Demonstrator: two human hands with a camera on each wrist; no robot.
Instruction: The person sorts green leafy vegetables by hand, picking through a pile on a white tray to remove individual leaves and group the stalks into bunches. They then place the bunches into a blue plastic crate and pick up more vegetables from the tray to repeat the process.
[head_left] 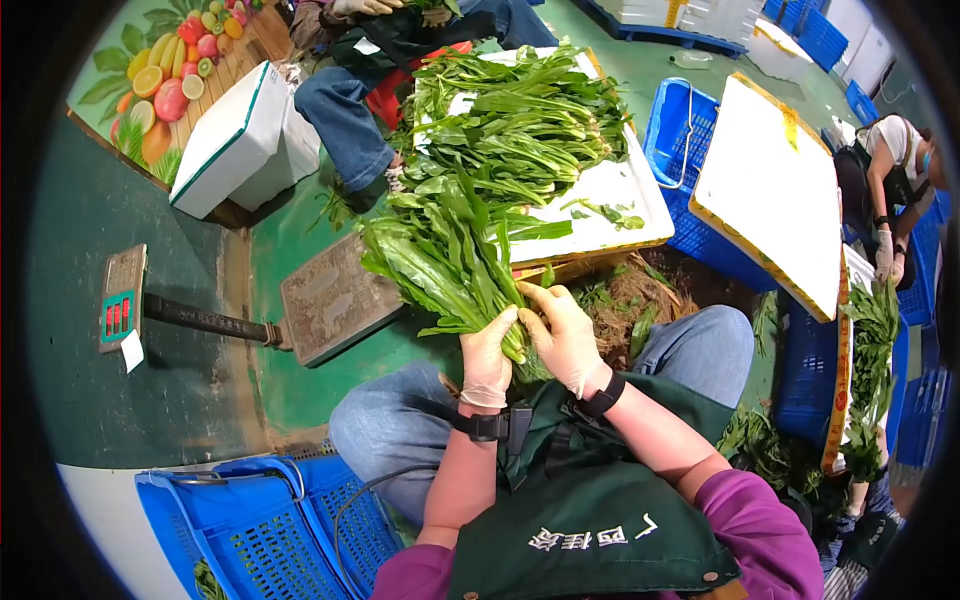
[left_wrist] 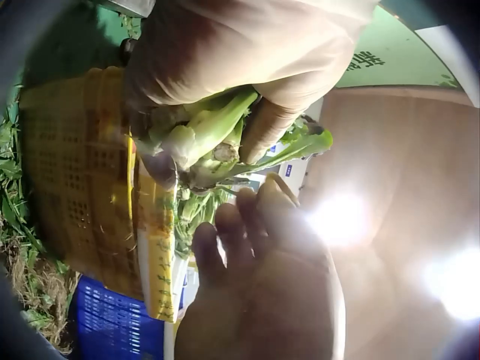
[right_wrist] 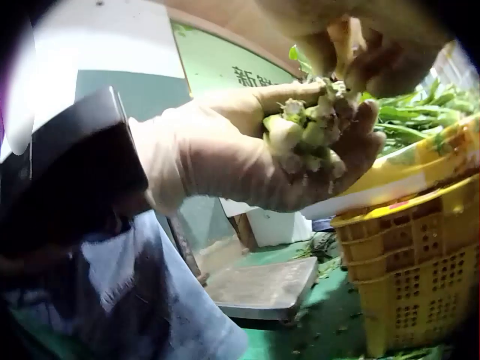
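Observation:
My gloved left hand (head_left: 487,362) grips a bunch of long-leafed greens (head_left: 445,262) near the stem ends, its leaves fanning up and away over the scale. The cut stem ends (right_wrist: 300,135) show between the left fingers in the right wrist view. Close against the bunch, my gloved right hand (head_left: 562,338) has its thumb and fingertips at the stems. It pinches a thin stalk (right_wrist: 346,46) there in the right wrist view. Beyond the bunch, a heap of the same greens (head_left: 530,120) covers a white foam lid (head_left: 620,205) resting on a yellow crate (right_wrist: 409,270).
A platform scale (head_left: 335,300) with a lit display (head_left: 118,315) stands to the left. Blue baskets (head_left: 270,540) are at lower left, and a white foam board (head_left: 765,190) leans at right. Root scraps (head_left: 640,310) lie below the crate. Other people sit opposite and at right.

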